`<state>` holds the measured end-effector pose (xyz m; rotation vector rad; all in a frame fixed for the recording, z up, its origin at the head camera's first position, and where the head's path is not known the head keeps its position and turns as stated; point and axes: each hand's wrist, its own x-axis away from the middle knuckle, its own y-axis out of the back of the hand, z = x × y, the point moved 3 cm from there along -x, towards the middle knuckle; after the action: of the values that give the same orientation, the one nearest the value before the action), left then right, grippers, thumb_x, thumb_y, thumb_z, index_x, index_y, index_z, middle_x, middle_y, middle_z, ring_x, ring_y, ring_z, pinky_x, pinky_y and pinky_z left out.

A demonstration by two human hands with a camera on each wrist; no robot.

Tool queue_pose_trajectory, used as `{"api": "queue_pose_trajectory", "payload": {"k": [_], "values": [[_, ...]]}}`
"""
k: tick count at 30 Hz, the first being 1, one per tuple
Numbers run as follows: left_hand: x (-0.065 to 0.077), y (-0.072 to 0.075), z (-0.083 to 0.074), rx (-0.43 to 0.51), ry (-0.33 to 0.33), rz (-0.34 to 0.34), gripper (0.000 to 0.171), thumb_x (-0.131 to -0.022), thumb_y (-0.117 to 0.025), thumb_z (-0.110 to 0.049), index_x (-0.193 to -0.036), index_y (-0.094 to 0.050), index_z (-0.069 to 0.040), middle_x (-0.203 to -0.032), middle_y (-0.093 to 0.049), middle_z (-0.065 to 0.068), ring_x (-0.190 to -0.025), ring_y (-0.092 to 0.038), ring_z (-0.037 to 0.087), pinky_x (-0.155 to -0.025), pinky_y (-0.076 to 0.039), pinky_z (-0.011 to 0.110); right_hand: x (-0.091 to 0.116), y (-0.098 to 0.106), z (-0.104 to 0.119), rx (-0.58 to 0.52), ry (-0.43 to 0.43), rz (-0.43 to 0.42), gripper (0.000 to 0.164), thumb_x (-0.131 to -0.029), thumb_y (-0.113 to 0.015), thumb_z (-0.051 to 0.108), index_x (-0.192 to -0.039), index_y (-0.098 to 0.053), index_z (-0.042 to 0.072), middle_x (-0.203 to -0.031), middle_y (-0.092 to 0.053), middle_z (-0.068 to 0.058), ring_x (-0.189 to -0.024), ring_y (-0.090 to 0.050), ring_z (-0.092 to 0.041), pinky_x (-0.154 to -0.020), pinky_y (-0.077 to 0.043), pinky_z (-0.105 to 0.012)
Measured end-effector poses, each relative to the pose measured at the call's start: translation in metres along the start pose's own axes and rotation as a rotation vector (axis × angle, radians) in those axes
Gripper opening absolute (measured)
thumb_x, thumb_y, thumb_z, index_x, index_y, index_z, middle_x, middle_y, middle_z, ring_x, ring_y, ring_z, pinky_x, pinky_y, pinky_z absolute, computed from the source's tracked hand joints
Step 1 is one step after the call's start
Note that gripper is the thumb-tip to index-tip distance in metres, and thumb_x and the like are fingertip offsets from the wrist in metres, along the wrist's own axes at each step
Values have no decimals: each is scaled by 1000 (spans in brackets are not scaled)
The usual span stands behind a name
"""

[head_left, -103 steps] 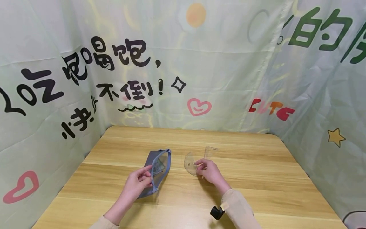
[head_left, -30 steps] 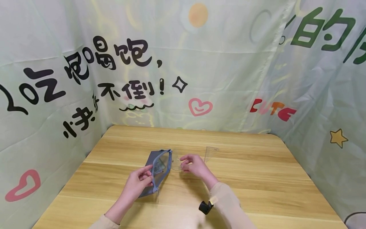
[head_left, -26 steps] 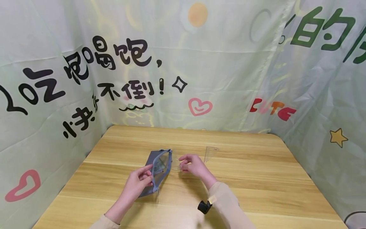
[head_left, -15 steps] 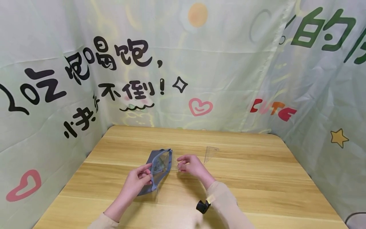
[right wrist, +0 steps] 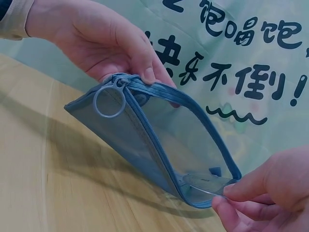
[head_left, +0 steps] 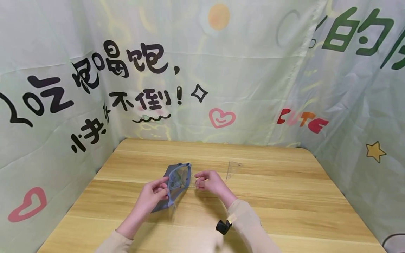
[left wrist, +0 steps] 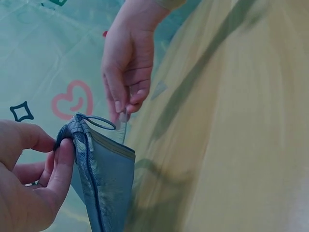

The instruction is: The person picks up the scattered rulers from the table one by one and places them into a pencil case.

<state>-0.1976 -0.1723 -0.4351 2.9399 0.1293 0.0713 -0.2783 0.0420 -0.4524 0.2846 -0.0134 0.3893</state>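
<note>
A blue zip pouch with a see-through side stands tilted on the wooden table, its zip undone and its mouth gaping to the right. My left hand pinches the mouth's edge between thumb and fingers. In the right wrist view, a ring-shaped zip pull hangs at one end of the zip. My right hand pinches a clear protractor by its edge; the far part of it reaches inside the mouth. Through the opening a clear ruler piece shows inside the pouch.
On the table, right of the pouch and beyond my right hand, lies a clear set square. A black wrist camera sticks out from my right sleeve. Printed cloth curtains stand behind the table and at both sides.
My right hand has carried the protractor leftward from near the set square, and its front part has entered the pouch's mouth. The left hand has raised the pouch's edge slightly.
</note>
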Motion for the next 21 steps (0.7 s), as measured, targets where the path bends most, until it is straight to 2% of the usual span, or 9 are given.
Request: {"api": "queue_pose_trajectory", "payload": {"k": [4,11,15,21], "values": [[-2,4,-2,-3,2,11,48,-88,-60,8,-135,-54,9,-97,-59,12,-74,-60,8,-69,-62,22,-2,-1,-1,-10,0,4,30,-90,-59,-9,-120,-60,-15,-94,-67,-22,-75,-68,-14,-79,-64,-37],[-6,9,-5,-3,1,29,48,-89,-60,7,-136,-52,9,-98,-59,12,-75,-60,8,-68,-61,20,-6,-5,1,-37,-31,9,31,-91,-59,-7,-121,-61,-13,-97,-66,-21,-82,-70,-22,-82,-64,-38],[-8,12,-5,-11,-6,35,48,-89,-60,7,-136,-52,9,-97,-60,11,-73,-60,7,-68,-61,20,-8,-6,3,-44,-40,9,31,-91,-59,-6,-122,-60,-13,-97,-66,-21,-80,-69,-18,-81,-64,-36],[-11,15,-2,-18,-9,40,47,-89,-60,6,-135,-53,9,-95,-59,9,-72,-60,6,-68,-61,22,-14,-9,2,-82,-43,7,32,-91,-57,-9,-122,-60,-14,-101,-66,-28,-82,-69,-22,-82,-64,-40]]}}
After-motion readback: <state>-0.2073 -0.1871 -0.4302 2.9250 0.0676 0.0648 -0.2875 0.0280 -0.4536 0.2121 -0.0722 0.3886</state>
